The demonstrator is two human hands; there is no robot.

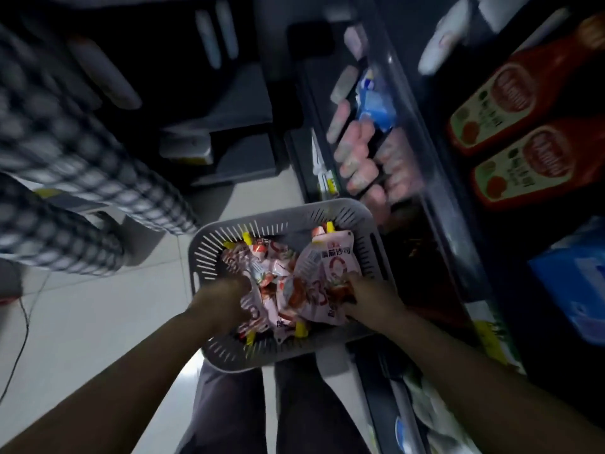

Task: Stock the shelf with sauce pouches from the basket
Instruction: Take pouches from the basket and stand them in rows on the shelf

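A grey slotted basket [209, 257] sits on the floor in front of my knees, filled with several pink-and-white sauce pouches [281, 283] with yellow caps. My left hand [226, 303] reaches into the left side of the pile, its fingers buried among the pouches. My right hand [366, 299] grips the lower end of one upright pouch [334, 257] at the basket's right side. The shelf [412, 152] runs along the right, with a row of pink pouches [360, 158] standing on it, blurred.
Two red ketchup bottles [523, 126] lie on an upper shelf at the right, with blue packs [576, 290] below them. A person in a checked garment [82, 178] stands at the left. A thin cable [23, 322] crosses the light tiled floor.
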